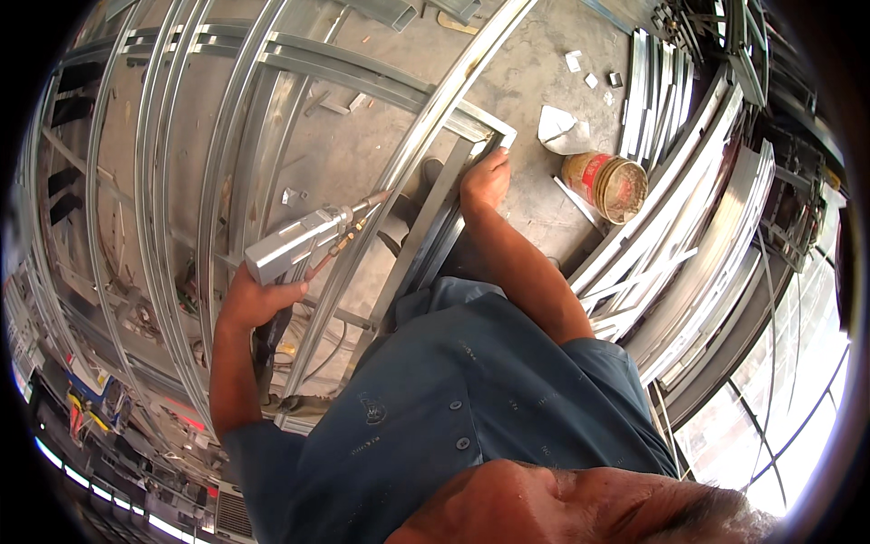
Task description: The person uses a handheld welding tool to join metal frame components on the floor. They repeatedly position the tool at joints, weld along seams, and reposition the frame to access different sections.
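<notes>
Concrete floor (pixel 535 77) lies beneath a metal frame (pixel 450 91), with a bucket (pixel 584 177) to the right. The left hand (pixel 254 302) is wrapped around a silver power tool (pixel 299 243), its tip at the frame's long bar; whether they touch, I cannot tell. The right hand (pixel 487 186) grasps the frame near its corner.

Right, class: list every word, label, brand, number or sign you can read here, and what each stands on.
Bucket: red label with markings; I won't copy its wording.
Shirt: small pale prints, too small to read.
Power tool: no lettering I can make out.
</notes>
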The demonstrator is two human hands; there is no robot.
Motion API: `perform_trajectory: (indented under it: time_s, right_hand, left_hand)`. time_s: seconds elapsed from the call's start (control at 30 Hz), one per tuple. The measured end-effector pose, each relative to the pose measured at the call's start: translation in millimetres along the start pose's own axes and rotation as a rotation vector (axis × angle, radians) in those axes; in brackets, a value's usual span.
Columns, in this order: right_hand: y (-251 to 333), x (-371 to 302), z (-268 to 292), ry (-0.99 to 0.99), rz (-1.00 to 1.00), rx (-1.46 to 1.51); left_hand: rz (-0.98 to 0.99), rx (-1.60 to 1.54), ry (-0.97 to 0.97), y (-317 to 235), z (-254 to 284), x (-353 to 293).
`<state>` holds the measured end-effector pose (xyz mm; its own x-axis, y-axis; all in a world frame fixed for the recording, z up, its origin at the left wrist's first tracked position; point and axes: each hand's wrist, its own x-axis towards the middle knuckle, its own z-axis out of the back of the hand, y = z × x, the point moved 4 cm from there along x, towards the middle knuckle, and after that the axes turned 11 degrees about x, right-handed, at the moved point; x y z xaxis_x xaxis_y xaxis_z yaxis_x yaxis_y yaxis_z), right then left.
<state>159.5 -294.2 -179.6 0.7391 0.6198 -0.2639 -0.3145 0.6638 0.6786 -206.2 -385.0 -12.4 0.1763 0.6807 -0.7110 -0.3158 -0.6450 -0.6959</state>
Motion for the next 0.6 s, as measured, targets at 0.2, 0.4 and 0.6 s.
perform_trajectory:
  time_s: [0.2, 0.4, 0.6]
  right_hand:
    - [-1.7, 0.8, 0.4, 0.031, -0.024, 0.005]
    - [-0.3, -0.7, 3.0, 0.065, -0.068, -0.013]
    - [-2.4, 0.1, 1.8, 0.047, -0.043, 0.005]
  left_hand:
    - [-0.011, 0.004, 0.002, 3.2, 0.5, 0.6]
    - [0.111, -0.001, 0.028, -3.0, -0.5, 1.2]
    - [0.112, 0.01, 0.013, -2.9, -0.7, 0.5]
